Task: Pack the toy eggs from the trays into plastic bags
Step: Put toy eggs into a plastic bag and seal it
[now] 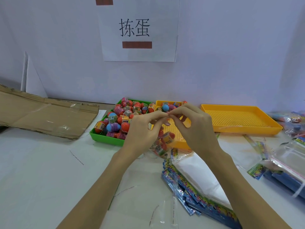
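Note:
My left hand [145, 128] and my right hand [189, 124] meet above the trays, fingertips pinching the top edge of a clear plastic bag [162, 142]. The bag hangs between them with several toy eggs inside. A green tray [105, 138] at centre left is heaped with toy eggs [122, 118] in red, blue and pink wrappers. Behind my hands an orange tray [177, 143] holds a few eggs at its far end.
A second orange tray [239, 119] stands to the right with nothing in it. A stack of blue printed bags [189, 187] lies in front. Flattened cardboard [44, 116] is at the left; filled bags [292, 119] and more packaging lie at the right edge.

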Available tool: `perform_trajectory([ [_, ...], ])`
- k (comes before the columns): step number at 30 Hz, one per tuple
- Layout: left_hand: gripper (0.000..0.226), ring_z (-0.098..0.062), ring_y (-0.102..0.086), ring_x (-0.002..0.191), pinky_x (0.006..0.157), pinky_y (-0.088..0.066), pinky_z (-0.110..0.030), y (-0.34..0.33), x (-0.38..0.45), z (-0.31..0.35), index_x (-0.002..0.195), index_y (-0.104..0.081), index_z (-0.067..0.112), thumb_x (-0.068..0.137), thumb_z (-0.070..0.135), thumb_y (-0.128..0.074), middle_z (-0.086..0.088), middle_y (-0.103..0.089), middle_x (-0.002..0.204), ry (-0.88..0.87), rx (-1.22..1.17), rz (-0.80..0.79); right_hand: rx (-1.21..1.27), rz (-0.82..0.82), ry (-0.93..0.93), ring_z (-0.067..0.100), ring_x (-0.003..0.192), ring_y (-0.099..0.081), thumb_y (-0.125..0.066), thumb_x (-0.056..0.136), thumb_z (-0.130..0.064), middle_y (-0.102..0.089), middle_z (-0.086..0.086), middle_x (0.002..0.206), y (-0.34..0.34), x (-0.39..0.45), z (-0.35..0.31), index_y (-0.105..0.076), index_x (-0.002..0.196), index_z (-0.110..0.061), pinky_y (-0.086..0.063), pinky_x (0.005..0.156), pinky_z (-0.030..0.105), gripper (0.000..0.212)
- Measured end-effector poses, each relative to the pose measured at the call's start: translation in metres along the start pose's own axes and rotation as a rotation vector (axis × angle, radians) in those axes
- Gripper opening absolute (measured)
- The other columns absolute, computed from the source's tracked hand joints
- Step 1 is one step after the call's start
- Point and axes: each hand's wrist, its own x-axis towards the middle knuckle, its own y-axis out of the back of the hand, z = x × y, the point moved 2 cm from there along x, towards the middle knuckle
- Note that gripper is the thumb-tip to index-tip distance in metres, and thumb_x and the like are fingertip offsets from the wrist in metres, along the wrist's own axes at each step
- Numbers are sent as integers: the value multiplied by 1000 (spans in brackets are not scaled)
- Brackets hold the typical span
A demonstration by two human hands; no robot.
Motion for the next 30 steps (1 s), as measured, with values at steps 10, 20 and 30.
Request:
perform_trajectory([
  [10, 18, -6, -72, 81, 78, -58, -20, 2, 1, -1, 113, -79, 10, 99, 10, -70, 9, -76, 93, -8, 26, 15, 89, -30, -26, 17, 84, -67, -77, 92, -8, -72, 5, 96, -1, -1, -3, -78, 102, -6, -55, 77, 22, 11],
  [20, 20, 6, -68, 78, 78, -54, -13, -2, 0, 6, 115, -80, 10, 98, 10, -72, 11, -76, 94, -48, 46, 6, -2, 69, -47, 13, 74, -58, -77, 88, -4, -67, 3, 84, -5, -4, -5, -73, 89, -6, -49, 70, 17, 5],
  [30, 16, -13, -78, 76, 74, -64, -36, 8, 5, -5, 109, -80, 11, 101, 9, -67, 4, -81, 87, 232, -191, 73, 165, 265, -486, 9, 71, -65, -76, 82, -9, -71, -1, 79, 15, 0, 45, -70, 82, -12, -47, 64, 10, 7],
])
